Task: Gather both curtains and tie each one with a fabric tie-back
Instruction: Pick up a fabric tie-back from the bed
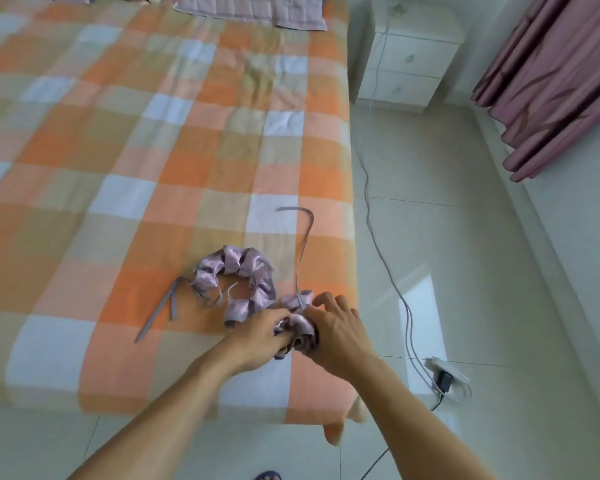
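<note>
On the bed (118, 150), at lower centre of the frame, one ruffled tie-back (238, 285) lies in a ring. Just right of it, the left hand (260, 337) and right hand (336, 336) curl their fingers around a second tie (300, 323). This seems the pick-up step; next it must be carried to the curtain (561, 81) at upper right.

Checked bed (153, 150) on pale glossy floor tiles (465, 254), white nightstand (409, 57), perhaps a charger (444, 379).
</note>
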